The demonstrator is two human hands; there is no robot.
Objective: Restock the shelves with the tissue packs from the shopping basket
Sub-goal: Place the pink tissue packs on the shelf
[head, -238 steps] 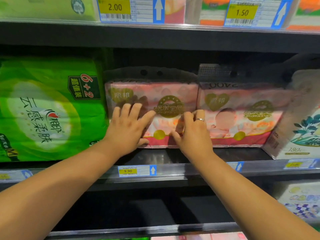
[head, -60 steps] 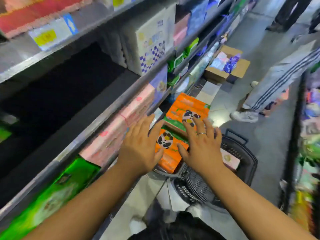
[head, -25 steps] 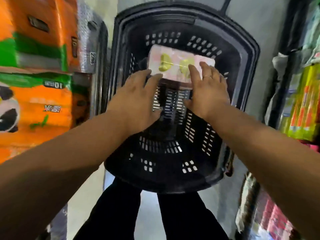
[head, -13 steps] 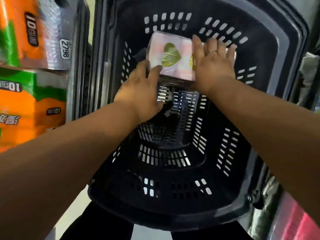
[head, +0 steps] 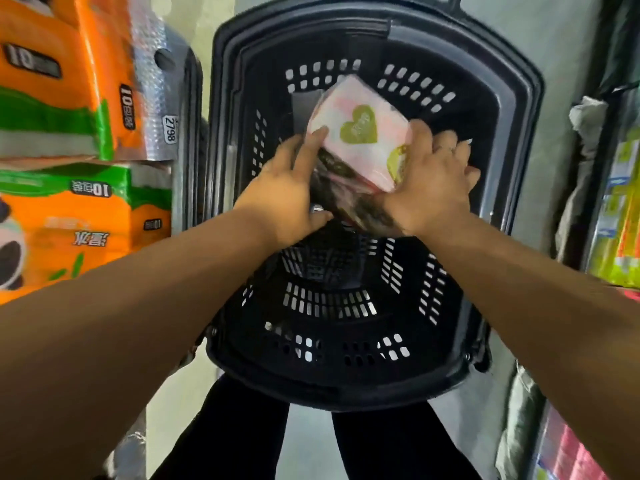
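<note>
A pink tissue pack (head: 358,126) with a green heart label is tilted up inside the black shopping basket (head: 512,140), which stands on the floor below me. My left hand (head: 287,188) grips the pack's left lower edge, thumb on top. My right hand (head: 429,178) clasps its right side, fingers wrapped behind it. The pack's underside is dark and blurred. No other pack shows in the basket.
Orange and green tissue bundles (head: 69,109) are stacked on the left, close to the basket's rim. Packaged goods (head: 620,216) line the shelf on the right. My black trouser legs (head: 391,445) stand just behind the basket on the grey floor.
From the shelf I turned down to the basket. Both hands closed on the pink pack, and it has tipped up off the basket bottom since half a second ago.
</note>
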